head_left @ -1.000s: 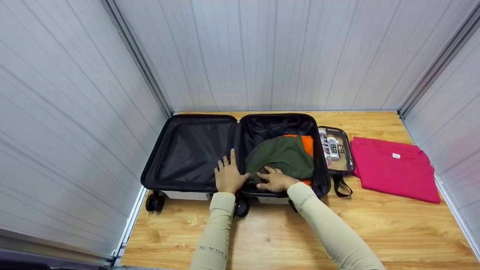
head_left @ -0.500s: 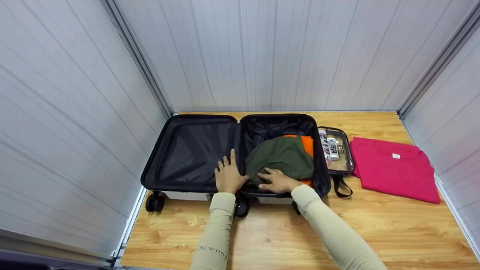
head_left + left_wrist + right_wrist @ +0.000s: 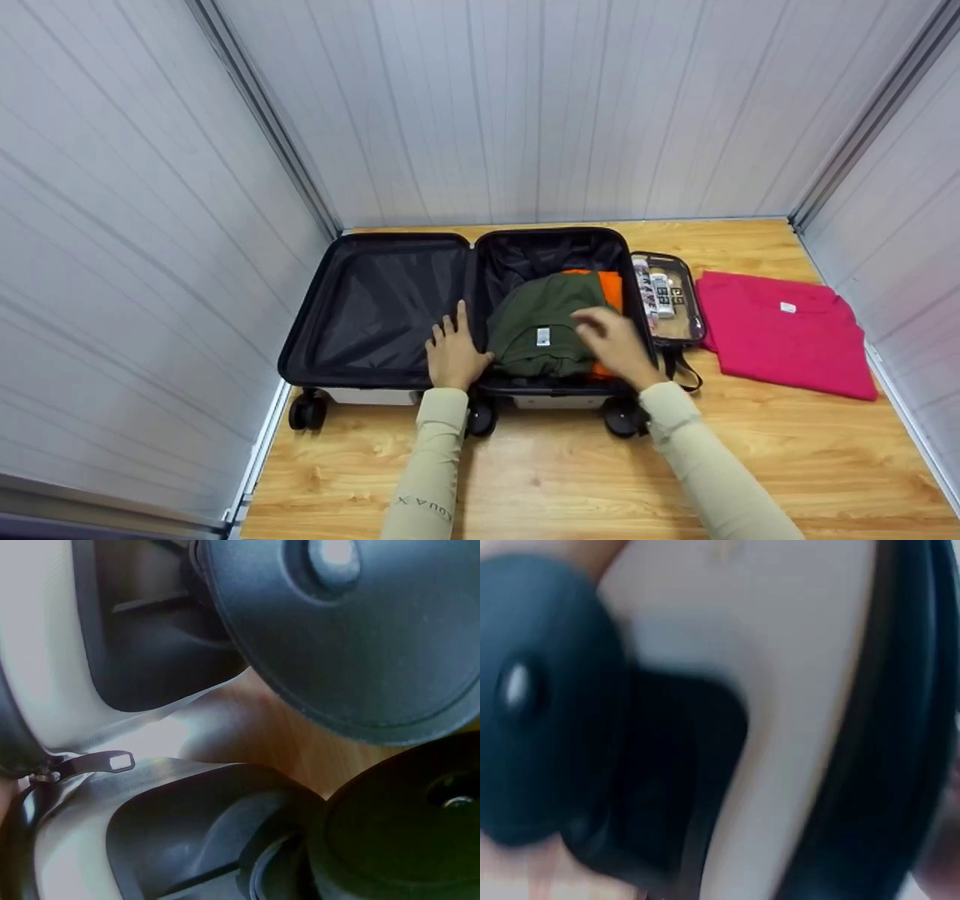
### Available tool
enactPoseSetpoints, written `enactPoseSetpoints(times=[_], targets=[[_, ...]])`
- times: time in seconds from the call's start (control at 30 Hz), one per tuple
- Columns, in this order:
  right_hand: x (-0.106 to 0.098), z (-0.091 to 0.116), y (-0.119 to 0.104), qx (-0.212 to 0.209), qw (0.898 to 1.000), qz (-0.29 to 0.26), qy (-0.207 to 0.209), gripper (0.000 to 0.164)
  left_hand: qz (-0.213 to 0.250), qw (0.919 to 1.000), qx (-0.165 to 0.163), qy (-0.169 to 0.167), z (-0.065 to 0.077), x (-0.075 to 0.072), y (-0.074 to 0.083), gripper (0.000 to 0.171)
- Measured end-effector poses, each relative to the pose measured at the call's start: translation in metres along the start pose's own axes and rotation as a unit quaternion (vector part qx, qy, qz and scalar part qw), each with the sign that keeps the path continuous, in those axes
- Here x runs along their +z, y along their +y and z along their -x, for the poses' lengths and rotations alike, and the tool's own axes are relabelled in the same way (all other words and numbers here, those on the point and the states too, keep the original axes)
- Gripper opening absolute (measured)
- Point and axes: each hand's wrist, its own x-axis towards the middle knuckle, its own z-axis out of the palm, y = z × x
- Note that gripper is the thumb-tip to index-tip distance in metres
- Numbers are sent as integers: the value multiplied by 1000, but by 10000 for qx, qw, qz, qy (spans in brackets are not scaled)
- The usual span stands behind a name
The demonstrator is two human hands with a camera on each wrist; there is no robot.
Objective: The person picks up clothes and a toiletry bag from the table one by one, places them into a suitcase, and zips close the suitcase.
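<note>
A suitcase (image 3: 375, 379) lies spread open on the wooden floor, its two halves side by side. In the right half, a folded dark green shirt (image 3: 525, 311) with a white label lies on orange cloth (image 3: 611, 285). My left hand (image 3: 456, 358) rests with spread fingers on the middle edge between the halves, its thumb beside the shirt. Above the shirt's right side, my right hand (image 3: 619, 346) hovers with loosely bent fingers and nothing visible in them; it is slightly blurred. The left wrist view shows mainly suitcase wheels (image 3: 352, 652) and a zipper pull (image 3: 97, 763).
Against the suitcase's right side lies a clear pouch (image 3: 679, 330) with black trim, a strap and bottles inside. A folded pink shirt (image 3: 787, 345) lies farther right on the floor (image 3: 540, 480). Panel walls (image 3: 510, 112) enclose the back and sides.
My right hand has lifted off the green shirt and moved right and up, uncovering the shirt's white label. My left hand stays on the middle edge. The head view has shifted slightly.
</note>
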Motion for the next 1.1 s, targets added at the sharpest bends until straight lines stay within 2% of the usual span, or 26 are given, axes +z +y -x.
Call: enactPoseSetpoints(times=[0.07, 0.13, 0.23, 0.3, 0.43, 0.6, 0.7, 0.87, 1.1], targets=[[-17, 0, 8, 219, 9953, -77, 944, 19, 12, 10000, 12, 24, 1, 0, -1, 113], [-34, 2, 16, 621, 9837, -72, 1688, 17, -11, 10000, 7, 33, 1, 1, -2, 112], [-57, 7, 33, 1334, 9639, 98, 2303, 22, -21, 10000, 1, 58, 0, 2, -3, 109], [-71, 14, 45, 1805, 9522, 310, 2443, 23, -50, 10000, -7, 59, 0, 3, -3, 107], [-99, 32, 73, 2684, 9369, 766, 2107, 33, -82, 10000, -18, 43, 1, 4, -4, 103], [-126, 55, 104, 3600, 9154, 1418, 1109, 60, -83, 9999, -6, 75, 1, 4, -4, 100], [-135, 65, 120, 3792, 9101, 1623, 406, 77, -29, 10000, 22, 92, 1, 4, -4, 100], [-142, 73, 130, 3762, 9082, 1756, -527, 93, -47, 10000, 0, 80, 1, 4, -4, 100], [-134, 71, 129, 3836, 8884, 2420, -718, 89, 38, 10000, 51, 65, 0, 2, -2, 98]])
